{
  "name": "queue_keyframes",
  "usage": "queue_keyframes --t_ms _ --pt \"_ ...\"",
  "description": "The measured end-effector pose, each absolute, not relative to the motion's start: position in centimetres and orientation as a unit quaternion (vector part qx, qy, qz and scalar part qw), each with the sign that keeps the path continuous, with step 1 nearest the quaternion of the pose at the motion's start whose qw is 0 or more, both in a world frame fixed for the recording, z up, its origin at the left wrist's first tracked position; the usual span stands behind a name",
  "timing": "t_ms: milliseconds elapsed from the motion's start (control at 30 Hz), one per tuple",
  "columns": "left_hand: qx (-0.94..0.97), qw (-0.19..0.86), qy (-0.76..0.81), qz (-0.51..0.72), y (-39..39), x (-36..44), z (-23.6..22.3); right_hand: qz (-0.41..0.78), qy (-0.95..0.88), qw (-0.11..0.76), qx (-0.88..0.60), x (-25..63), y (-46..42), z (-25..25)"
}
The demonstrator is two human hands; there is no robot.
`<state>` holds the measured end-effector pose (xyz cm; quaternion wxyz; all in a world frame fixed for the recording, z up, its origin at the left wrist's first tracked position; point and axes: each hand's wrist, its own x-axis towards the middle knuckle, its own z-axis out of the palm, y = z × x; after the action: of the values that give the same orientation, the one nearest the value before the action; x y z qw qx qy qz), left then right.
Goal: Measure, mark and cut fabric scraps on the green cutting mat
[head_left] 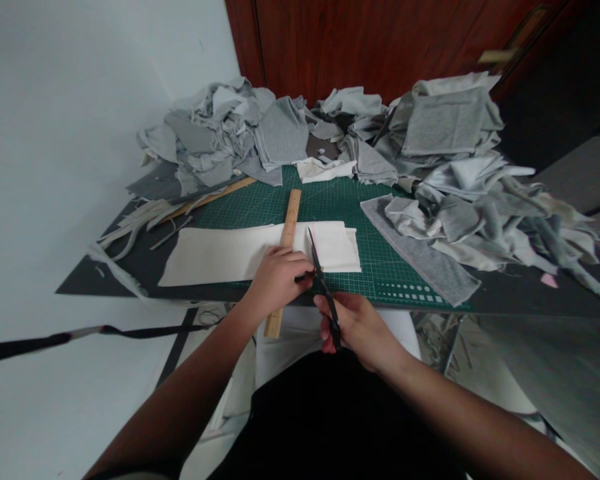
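A long cream cloth strip (220, 255) lies across the green cutting mat, its right end folded in layers. A wooden ruler (291, 220) crosses it and sticks out past the table's front edge. My left hand (279, 277) lies over the ruler, its fingers bent and pinched at the cloth's near edge; a small dark patch under the fingers is unclear. Black-handled scissors (316, 257) are in my right hand (353, 323), with fingers through the handles at the table's front edge. Their blades point away over the cloth, just right of my left fingertips.
Heaps of grey cloth (215, 133) fill the back left, with stacked grey pieces (445, 123) and scraps at the right. A grey strip (420, 253) lies on the mat (375, 260). Another wooden stick (210, 198) and thin trimmings (130, 227) lie left. A white wall borders the left side.
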<state>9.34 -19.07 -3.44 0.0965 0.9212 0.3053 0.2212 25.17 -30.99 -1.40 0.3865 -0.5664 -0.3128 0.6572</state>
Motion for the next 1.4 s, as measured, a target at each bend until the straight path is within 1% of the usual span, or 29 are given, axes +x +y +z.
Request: queue_keyframes --t_ms 600,833,1400 --pt "0.920 0.119 0.297 0.224 -18.9 9.2 -3.3 0.663 -0.294 0.402 -0.560 25.0 -30.5 -1.6" --pt "0.919 0.112 0.293 0.238 -18.9 9.2 -3.4 0.663 -0.296 0.395 -0.563 25.0 -30.4 -1.3" --pt "0.921 0.109 0.297 0.226 -18.8 9.1 -3.5 0.652 -0.309 0.402 -0.563 24.7 -29.6 -1.7"
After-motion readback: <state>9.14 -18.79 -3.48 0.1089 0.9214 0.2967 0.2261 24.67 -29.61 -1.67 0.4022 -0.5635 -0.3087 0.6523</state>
